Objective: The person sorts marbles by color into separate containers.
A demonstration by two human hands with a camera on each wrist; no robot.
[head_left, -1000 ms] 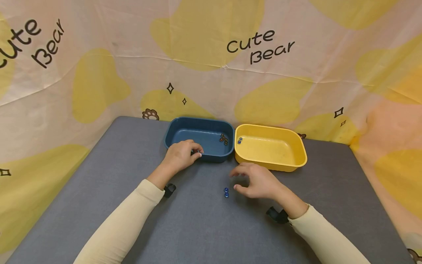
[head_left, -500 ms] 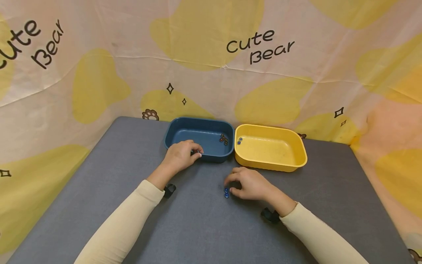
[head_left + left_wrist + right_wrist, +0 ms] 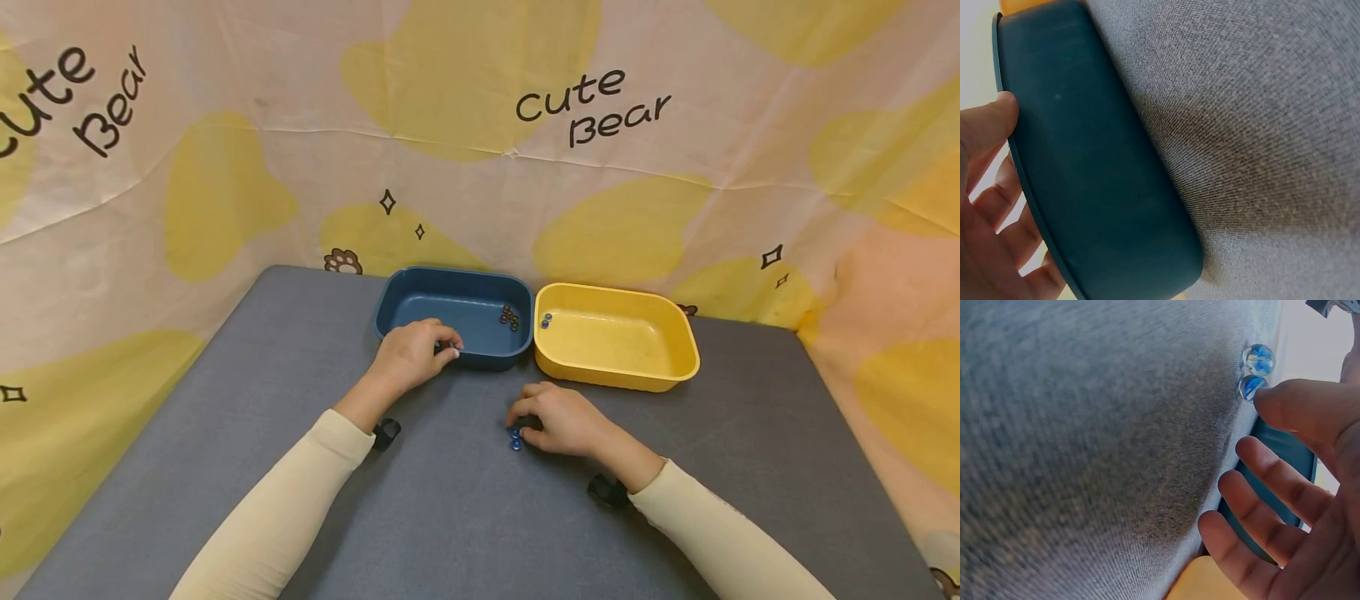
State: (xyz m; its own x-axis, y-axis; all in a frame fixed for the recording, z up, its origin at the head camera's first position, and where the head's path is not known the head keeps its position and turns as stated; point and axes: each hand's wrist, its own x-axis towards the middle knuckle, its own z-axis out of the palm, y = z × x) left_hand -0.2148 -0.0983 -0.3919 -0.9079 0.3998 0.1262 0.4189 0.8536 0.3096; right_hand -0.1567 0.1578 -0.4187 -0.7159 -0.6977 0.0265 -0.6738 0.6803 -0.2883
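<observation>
My left hand (image 3: 415, 352) grips the near rim of a dark blue plastic bin (image 3: 465, 279), thumb on the outer wall and fingers over the inside. In the left wrist view the thumb (image 3: 1005, 112) lies against that rim. My right hand (image 3: 562, 419) is low over the table, thumb and forefinger around the farther of two clear-and-blue glass marbles (image 3: 516, 445). In the right wrist view the thumb tip meets this farther marble (image 3: 1251, 386), and the forefinger is mostly hidden behind the thumb. The other marble (image 3: 1260, 359) sits right beside it.
Several brownish marbles (image 3: 509, 317) lie at the right end of the blue bin. A yellow bin (image 3: 617, 375) stands against its right side, with two blue marbles (image 3: 547, 321) at its left end. Behind the grey table (image 3: 450, 517) hangs a printed cloth (image 3: 450, 108).
My right hand has moved left and slightly nearer, bringing its thumb and forefinger to the farther marble of the pair. The left hand stays on the blue bin's rim.
</observation>
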